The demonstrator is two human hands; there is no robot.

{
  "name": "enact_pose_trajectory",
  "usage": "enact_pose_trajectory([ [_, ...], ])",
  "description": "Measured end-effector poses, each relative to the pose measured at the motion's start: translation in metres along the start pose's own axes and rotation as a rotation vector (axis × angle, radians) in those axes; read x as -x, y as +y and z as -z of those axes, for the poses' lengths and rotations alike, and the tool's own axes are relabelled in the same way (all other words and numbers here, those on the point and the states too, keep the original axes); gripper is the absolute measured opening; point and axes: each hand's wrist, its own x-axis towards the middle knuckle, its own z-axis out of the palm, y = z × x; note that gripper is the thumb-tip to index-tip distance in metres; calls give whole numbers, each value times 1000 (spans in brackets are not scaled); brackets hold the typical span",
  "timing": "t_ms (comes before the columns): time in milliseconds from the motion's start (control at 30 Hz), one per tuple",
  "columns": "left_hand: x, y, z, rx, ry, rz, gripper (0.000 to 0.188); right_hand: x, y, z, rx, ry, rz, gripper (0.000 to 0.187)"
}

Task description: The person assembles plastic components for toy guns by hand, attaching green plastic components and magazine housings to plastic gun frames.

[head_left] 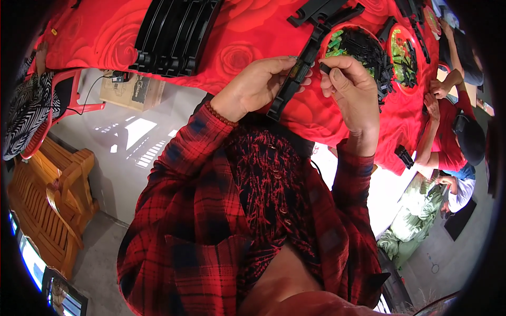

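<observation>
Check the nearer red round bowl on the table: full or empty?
Full: the nearer red round bowl is heaped with small black and green plastic parts up to its rim.

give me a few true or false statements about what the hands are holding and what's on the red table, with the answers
1. The left hand holds a long black plastic strip. True.
2. The right hand is resting flat on the table. False: it is raised, its fingers pinching a small black piece near the strip's upper end.
3. The tablecloth is plain blue. False: it is red with a rose pattern.
4. A red bowl behind the hands holds black and green small parts. True.
5. The stack of black trays sits on the floor. False: it lies on the table, to the left of the hands.
</observation>
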Motion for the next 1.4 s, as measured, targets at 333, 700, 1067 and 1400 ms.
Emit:
enact_pose_trajectory([
  [333,7,2,-7,14,8,0,33,-2,8,4,-350,-45,-103,18],
  [700,4,-1,-1,-23,-42,-4,35,1,12,5,-351,19,-159,23],
  [1067,2,-2,0,-40,-39,5,37,6,4,-11,-5,185,-69,20],
  [1400,4,-2,-5,30,-59,-12,33,0,-6,-33,410,183,120,10],
])
